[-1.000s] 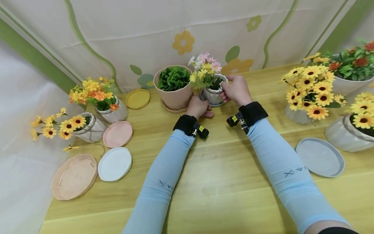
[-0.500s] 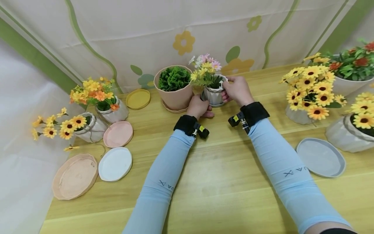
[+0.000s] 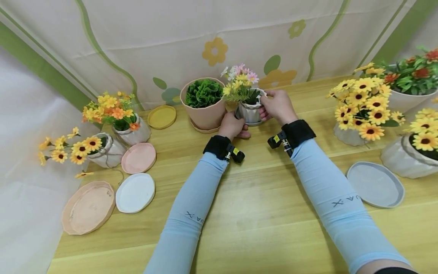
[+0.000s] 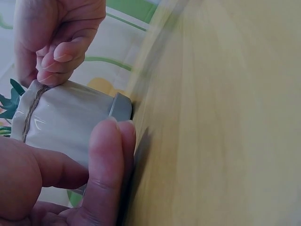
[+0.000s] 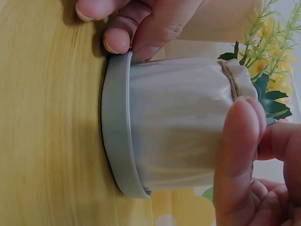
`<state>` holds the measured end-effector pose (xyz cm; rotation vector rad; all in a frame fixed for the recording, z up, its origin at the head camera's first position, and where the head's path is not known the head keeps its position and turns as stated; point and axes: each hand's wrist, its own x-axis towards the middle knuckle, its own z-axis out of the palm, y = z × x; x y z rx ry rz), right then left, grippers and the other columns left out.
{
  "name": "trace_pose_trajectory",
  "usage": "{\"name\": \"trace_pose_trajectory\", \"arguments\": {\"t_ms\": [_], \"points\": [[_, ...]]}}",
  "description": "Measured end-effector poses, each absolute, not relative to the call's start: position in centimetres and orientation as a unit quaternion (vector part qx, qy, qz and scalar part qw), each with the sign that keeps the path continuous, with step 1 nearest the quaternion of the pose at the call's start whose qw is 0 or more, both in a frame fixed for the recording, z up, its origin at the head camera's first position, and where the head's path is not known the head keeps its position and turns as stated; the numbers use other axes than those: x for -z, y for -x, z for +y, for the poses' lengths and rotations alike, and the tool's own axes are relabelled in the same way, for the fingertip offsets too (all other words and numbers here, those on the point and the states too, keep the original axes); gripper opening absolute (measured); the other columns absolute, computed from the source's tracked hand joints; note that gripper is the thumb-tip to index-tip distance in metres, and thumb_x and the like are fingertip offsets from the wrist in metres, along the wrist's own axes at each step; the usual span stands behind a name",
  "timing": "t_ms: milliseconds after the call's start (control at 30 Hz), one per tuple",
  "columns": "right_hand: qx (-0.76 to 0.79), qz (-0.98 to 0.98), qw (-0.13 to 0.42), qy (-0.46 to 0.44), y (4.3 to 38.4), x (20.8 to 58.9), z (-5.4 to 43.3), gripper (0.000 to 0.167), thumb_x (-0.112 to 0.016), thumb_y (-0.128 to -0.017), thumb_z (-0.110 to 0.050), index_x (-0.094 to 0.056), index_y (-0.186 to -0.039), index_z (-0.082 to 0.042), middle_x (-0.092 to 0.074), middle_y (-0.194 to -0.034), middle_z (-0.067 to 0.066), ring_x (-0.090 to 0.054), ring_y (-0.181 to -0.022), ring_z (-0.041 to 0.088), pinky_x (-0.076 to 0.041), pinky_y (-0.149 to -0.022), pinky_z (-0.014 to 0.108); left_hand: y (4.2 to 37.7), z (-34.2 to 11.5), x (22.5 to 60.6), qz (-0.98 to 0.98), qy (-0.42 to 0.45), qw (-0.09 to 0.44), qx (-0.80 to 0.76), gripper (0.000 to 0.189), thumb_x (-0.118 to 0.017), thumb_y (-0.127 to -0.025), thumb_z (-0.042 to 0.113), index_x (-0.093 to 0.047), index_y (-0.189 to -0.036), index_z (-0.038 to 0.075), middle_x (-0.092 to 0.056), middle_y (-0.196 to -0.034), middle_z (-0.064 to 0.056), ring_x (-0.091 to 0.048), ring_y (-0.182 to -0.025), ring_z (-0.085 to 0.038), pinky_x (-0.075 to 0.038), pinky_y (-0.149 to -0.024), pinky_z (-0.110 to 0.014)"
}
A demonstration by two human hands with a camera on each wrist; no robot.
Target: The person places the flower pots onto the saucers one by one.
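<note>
A small white ceramic flowerpot [image 3: 251, 113] with twine round its neck stands upright in a grey-blue saucer [image 5: 115, 132]. Pink, white and yellow artificial flowers [image 3: 241, 80] rise from it. At the pot's near left, my left hand [image 3: 233, 125] pinches the saucer's rim between thumb and finger, as the right wrist view shows. My right hand [image 3: 278, 105] pinches the pot's upper rim from the right, with its other fingers curled below. Close on the left is a peach pot [image 3: 204, 116] of green leaves on its own saucer.
Yellow [image 3: 162, 117], pink [image 3: 138, 158], white [image 3: 135, 193] and large peach [image 3: 89, 207] saucers lie at left, near two white flowerpots [image 3: 133, 135]. On the right are a grey saucer [image 3: 375, 185] and several potted plants, including sunflowers [image 3: 364, 102]. A printed curtain [image 3: 143, 42] hangs behind.
</note>
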<state>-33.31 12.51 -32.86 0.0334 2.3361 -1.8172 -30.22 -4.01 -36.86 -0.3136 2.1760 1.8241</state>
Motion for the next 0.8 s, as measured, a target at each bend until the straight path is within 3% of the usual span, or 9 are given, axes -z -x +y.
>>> {"name": "trace_pose_trajectory", "arguments": {"t_ms": [567, 800], "points": [[0.593, 0.800, 0.095, -0.001, 32.3, 31.4, 13.5, 0.049, -0.050, -0.103, -0.019, -0.042, -0.149, -0.002, -0.069, -0.077, 0.012, -0.066, -0.058, 0.016, -0.061, -0.062, 0.036, 29.8, -3.9, 36.2, 0.745, 0.100, 0.149, -0.642, 0.031, -0.047, -0.104, 0.010, -0.046, -0.135, 0.008, -0.062, -0.083, -0.013, -0.069, -0.058, -0.023, -0.061, -0.060, -0.034], [0.586, 0.808, 0.064, 0.028, 30.5, 29.4, 14.2, 0.048, -0.050, -0.104, -0.021, -0.045, -0.146, 0.000, -0.069, -0.078, 0.014, -0.067, -0.058, 0.016, -0.061, -0.063, 0.036, 29.9, -4.3, 36.6, 0.736, 0.104, 0.153, -0.651, 0.033, -0.047, -0.104, 0.009, -0.045, -0.137, 0.006, -0.060, -0.083, -0.012, -0.068, -0.057, -0.022, -0.061, -0.061, -0.034]]}}
